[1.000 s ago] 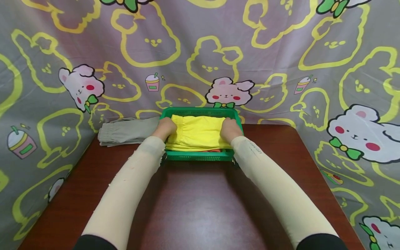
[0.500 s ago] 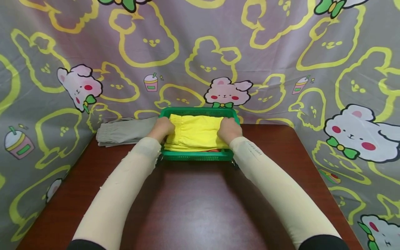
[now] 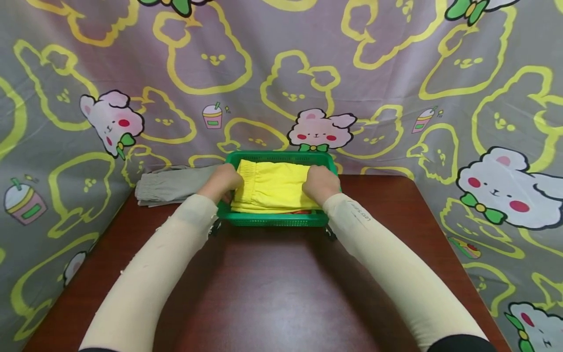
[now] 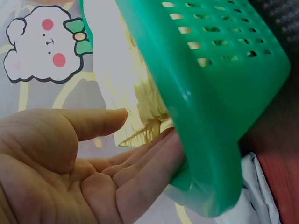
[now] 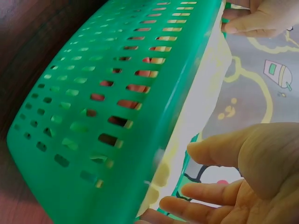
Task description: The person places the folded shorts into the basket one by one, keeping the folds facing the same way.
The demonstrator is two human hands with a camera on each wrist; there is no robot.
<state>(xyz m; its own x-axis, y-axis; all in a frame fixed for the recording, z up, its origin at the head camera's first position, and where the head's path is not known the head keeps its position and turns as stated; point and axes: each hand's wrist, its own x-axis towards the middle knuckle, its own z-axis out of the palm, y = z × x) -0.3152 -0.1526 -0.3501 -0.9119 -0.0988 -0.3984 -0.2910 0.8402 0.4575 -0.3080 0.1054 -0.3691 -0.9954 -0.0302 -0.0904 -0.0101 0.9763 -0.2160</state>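
Observation:
Folded yellow pants (image 3: pixel 281 186) with a gathered elastic waistband lie in a green perforated basket (image 3: pixel 268 222). A bit of red cloth (image 3: pixel 302 212) peeks out beneath them. My left hand (image 3: pixel 222 181) is at the basket's left end; in the left wrist view its thumb stands apart from the straight fingers (image 4: pixel 149 170), near the waistband. At the right end is my right hand (image 3: pixel 322 183). The right wrist view shows its thumb and fingers (image 5: pixel 210 192) spread beside the pants and rim, gripping nothing; some fingertips are hidden there.
Folded grey pants (image 3: pixel 171 186) with an elastic waistband lie left of the basket on the dark red-brown table (image 3: pixel 272 288). A patterned cloth curtain (image 3: pixel 378 88) stands directly behind and along both sides.
My left hand has shifted left, away from the pants' waistband end. My right hand has moved slightly left over their other end. The pants stay in the basket.

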